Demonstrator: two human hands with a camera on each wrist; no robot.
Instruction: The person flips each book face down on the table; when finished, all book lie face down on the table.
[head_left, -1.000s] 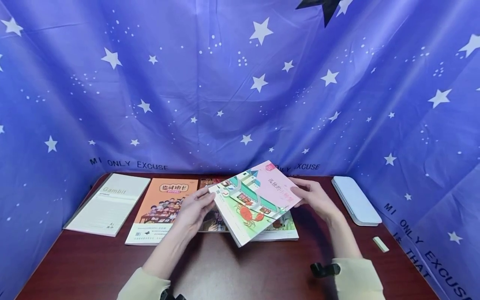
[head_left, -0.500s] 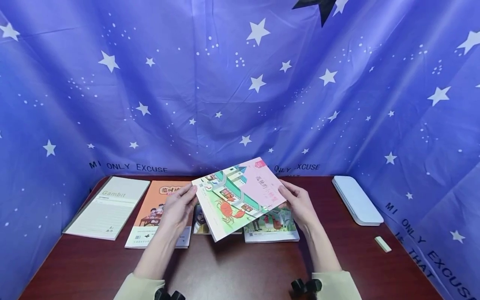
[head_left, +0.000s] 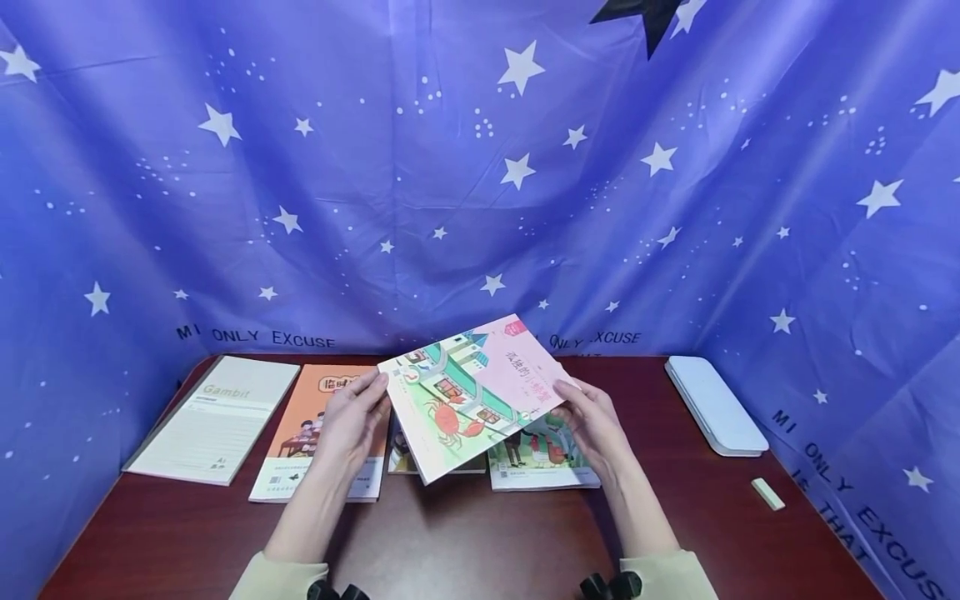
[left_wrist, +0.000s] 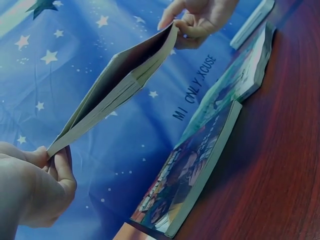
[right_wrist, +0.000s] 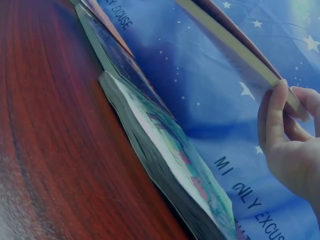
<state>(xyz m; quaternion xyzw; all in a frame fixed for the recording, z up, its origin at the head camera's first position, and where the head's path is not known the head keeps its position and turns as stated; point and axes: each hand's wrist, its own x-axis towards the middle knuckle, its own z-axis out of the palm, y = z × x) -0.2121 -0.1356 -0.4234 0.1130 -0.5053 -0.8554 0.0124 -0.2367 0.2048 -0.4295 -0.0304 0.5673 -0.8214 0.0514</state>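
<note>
The crab book (head_left: pixel 453 400) is in the lower centre of the frame, tilted and held up off the table (head_left: pixel 450 542). The left hand (head_left: pixel 350 417) pinches its left end, the right hand (head_left: pixel 596 421) its right. From the left wrist view, it gapes along one edge, so I'd worry: should either pinch loosen, it could flop open or drop, skewing the green-covered book (head_left: pixel 551 458) below.
</note>
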